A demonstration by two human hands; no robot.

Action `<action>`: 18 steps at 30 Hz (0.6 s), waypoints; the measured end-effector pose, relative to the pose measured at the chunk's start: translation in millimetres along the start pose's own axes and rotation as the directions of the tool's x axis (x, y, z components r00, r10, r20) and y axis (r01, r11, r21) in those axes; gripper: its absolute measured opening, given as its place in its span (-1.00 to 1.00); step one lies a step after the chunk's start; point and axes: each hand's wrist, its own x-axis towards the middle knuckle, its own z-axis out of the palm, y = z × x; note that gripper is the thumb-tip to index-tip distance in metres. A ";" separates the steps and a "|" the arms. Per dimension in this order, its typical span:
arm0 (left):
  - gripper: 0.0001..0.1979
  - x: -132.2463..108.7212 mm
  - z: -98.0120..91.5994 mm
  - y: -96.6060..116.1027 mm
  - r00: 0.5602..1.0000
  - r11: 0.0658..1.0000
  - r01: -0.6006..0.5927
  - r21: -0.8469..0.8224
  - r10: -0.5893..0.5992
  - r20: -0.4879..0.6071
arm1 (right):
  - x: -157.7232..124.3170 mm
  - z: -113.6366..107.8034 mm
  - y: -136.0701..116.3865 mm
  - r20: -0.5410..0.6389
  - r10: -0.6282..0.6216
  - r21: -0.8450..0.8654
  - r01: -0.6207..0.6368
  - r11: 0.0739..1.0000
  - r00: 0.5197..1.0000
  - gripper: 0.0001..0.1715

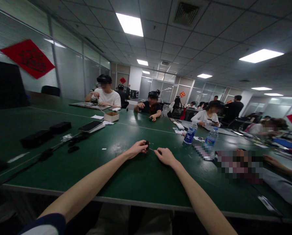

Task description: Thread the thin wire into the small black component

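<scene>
Both my arms reach out over a large green table (126, 176). My left hand (137, 148) is curled round a small black object (147, 144) just above the tabletop. My right hand (166, 156) is pinched on the end of a thin pale wire or thread (153, 150) that runs from the black object. A small dark bit shows at the right fingertips; what it is I cannot make out. The hands are a few centimetres apart.
To the left lie black boxes (46, 132), a phone on a white pad (90, 126) and a cardboard box (111, 116). Two water bottles (190, 133) stand at the right. Several people sit around the table; one person's arm (280, 182) rests at my right.
</scene>
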 end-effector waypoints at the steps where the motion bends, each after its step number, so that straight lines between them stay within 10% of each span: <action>1: -0.64 -0.4 0.0 0.4 1.000 1.000 -0.004 0.006 0.004 0.004 | 0.1 0.3 0.1 -0.004 0.004 -0.003 -0.004 1.000 1.000 -0.51; 18: -0.59 -2.7 1.8 4.3 1.000 1.000 -0.003 0.026 0.004 -0.010 | -0.2 0.9 1.7 0.010 -0.001 0.025 0.001 1.000 1.000 -0.51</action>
